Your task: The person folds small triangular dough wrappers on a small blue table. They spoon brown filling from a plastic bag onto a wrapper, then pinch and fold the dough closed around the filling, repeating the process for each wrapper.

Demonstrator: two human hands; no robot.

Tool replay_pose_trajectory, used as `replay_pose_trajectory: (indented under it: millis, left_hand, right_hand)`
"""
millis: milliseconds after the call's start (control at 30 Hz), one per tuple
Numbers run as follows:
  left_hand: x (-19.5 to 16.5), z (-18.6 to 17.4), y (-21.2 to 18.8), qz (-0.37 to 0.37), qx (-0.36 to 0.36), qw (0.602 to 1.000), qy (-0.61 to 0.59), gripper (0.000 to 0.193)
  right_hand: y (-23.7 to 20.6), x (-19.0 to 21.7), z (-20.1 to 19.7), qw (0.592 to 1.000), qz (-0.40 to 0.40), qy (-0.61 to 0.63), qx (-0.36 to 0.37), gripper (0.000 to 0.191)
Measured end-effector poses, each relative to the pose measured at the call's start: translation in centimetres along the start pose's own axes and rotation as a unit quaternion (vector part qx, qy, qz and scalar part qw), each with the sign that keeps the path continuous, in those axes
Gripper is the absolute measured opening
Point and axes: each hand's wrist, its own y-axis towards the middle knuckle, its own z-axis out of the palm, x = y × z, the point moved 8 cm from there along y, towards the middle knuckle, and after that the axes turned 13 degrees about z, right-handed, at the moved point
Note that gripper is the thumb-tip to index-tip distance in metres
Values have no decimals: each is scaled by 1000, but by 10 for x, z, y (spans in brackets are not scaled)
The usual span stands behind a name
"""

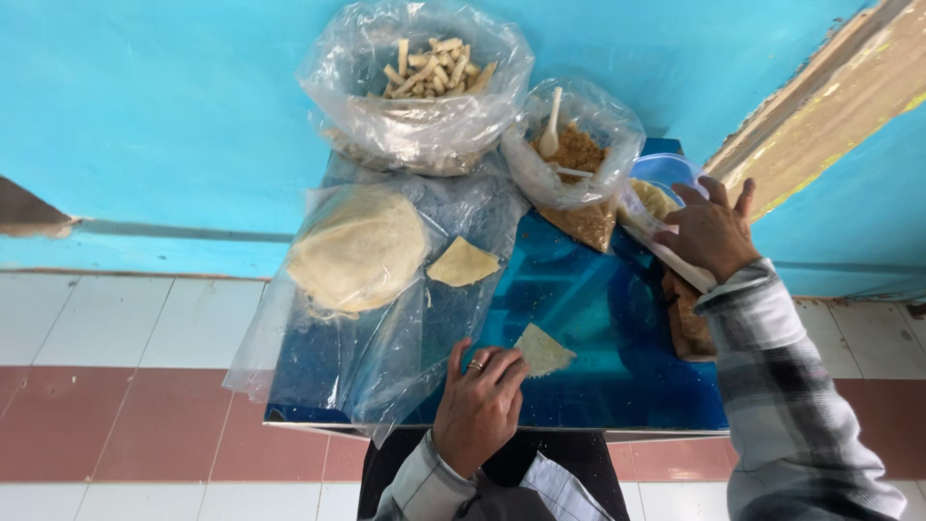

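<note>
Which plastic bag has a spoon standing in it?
The middle bag of brown crumbs, with a white spoon; the bag of pale sticks has none.

The tabletop (598, 318) was glossy blue, smooth and mirror-like. At ten o'clock lay a crinkled clear plastic sheet (386, 338) (thin, shiny film) over a matt, floury dough stack (357, 249). The folded wrapper (543, 349) at six o'clock looked dry and matt. At twelve, a clear plastic bag (415, 125) gleamed. The sleeve (791, 405) was soft checked cloth.
</note>
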Motion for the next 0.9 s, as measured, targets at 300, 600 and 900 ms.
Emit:
replay_pose_trajectory:
  millis: [300,600,900]
  left_hand:
    - [2,5,-2,-16,-2,1000,4,22]
    - [3,5,-4,-17,-5,1000,8,22]
    - [7,-1,-3,-12,-13,1000,0,20]
  right_hand:
    - [1,-14,13,1000,-23,19,-5,28]
    - [-20,-6,-12,985,-34,153,-68,34]
    - [7,-1,1,990,42,128,50,39]
